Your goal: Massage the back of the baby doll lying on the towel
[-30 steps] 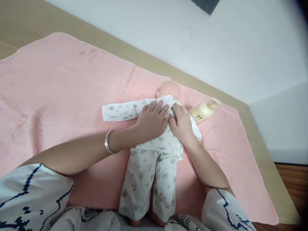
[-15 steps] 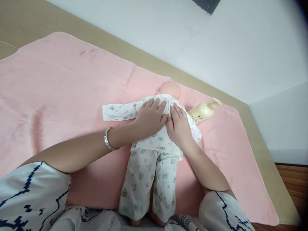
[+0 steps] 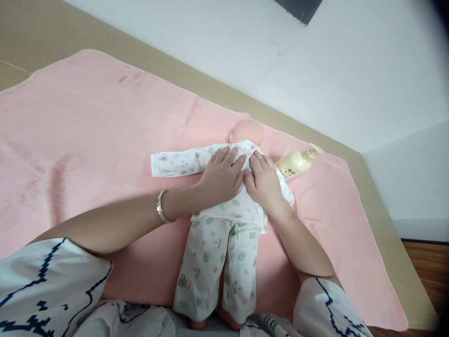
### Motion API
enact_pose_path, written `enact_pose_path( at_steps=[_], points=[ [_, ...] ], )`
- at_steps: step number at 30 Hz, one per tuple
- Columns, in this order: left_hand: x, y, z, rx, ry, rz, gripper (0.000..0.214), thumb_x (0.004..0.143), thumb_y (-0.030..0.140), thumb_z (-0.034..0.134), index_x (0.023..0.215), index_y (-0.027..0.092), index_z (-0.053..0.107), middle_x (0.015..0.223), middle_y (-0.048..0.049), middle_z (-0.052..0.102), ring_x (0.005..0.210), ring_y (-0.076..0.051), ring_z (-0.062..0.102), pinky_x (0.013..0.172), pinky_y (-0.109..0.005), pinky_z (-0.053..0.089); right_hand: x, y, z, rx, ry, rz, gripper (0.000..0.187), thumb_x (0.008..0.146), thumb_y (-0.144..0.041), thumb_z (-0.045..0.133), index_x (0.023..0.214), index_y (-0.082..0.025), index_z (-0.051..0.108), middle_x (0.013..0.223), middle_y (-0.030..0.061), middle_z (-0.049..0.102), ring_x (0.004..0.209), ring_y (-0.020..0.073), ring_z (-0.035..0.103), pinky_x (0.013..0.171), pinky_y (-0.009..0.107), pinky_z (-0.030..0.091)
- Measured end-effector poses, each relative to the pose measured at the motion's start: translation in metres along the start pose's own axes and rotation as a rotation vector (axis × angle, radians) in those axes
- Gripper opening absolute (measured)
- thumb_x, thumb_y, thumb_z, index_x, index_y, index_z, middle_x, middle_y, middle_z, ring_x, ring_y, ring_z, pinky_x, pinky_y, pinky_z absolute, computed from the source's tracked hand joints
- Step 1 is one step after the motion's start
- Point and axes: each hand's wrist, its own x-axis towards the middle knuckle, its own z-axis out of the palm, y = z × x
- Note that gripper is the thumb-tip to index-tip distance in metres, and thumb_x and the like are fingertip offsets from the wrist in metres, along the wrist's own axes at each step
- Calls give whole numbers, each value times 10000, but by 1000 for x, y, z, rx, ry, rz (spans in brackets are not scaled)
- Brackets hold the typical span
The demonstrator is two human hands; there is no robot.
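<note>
A baby doll (image 3: 247, 131) lies on the pink blanket, its bald head away from me and its feet toward me; no face shows. It wears a white patterned top (image 3: 224, 210) and matching trousers (image 3: 203, 262). My left hand (image 3: 222, 175) rests flat on the upper part of the top, fingers spread and pointing away. Beside it, my right hand (image 3: 263, 182) lies on the other side of the top, fingers stretched out. The thumbs nearly meet at the middle. One sleeve (image 3: 175, 162) stretches out to the left.
The pink blanket (image 3: 105, 121) covers most of a tan tabletop (image 3: 168, 77). A pale yellow pump bottle (image 3: 296, 163) lies on its side right of the doll. Behind stands a white wall (image 3: 333, 79) with a dark panel (image 3: 300, 8). Wooden floor (image 3: 426, 267) shows at the right.
Both hands stay on the doll's top. My left hand has shifted very slightly right and down, and the cloth near the collar has moved a little. The doll and bottle lie as before.
</note>
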Motion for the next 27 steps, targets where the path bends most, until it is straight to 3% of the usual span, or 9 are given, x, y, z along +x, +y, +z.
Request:
enact_pose_path(
  at_steps=[5, 16, 20, 24, 27],
  points=[
    [-2, -7, 9, -88, 34, -8, 482, 1012, 256, 351, 1431, 100, 531, 1561, -198, 444, 1495, -366, 337, 1229, -593, 280, -1, -1, 0, -43, -12, -28, 465, 933, -313, 468, 1339, -95, 525, 1443, 234, 550, 1329, 394, 469, 1120, 609, 401],
    [-2, -10, 13, -151, 76, -1, 459, 1014, 274, 358, 1404, 124, 548, 1553, -191, 461, 1495, -358, 347, 1228, -611, 279, -1, -1, -11, -66, -98, -34, 525, 879, -364, 568, 1331, -99, 542, 1436, 217, 550, 1315, 391, 473, 1120, 584, 412],
    [-2, -11, 13, -164, 78, 7, 466, 1010, 275, 364, 1401, 109, 554, 1552, -202, 460, 1491, -366, 351, 1230, -607, 276, 1, 2, -14, -10, -109, -43, 495, 937, -425, 524, 1333, -130, 558, 1425, 195, 565, 1303, 375, 495, 1102, 576, 428],
    [-2, -12, 14, -180, 94, 9, 465, 1010, 309, 388, 1409, 131, 547, 1548, -191, 469, 1490, -362, 354, 1224, -615, 280, 2, 5, -18, 131, -22, -64, 462, 1039, -434, 342, 1286, -159, 620, 1363, 159, 628, 1283, 318, 548, 1108, 531, 440],
    [-3, -12, 13, -173, 97, 7, 468, 1009, 301, 387, 1416, 134, 546, 1547, -183, 470, 1488, -361, 356, 1231, -608, 270, -3, 3, -18, 203, 136, 8, 445, 1058, -406, 314, 1266, -205, 653, 1356, 126, 653, 1311, 287, 560, 1121, 517, 441]
  ],
)
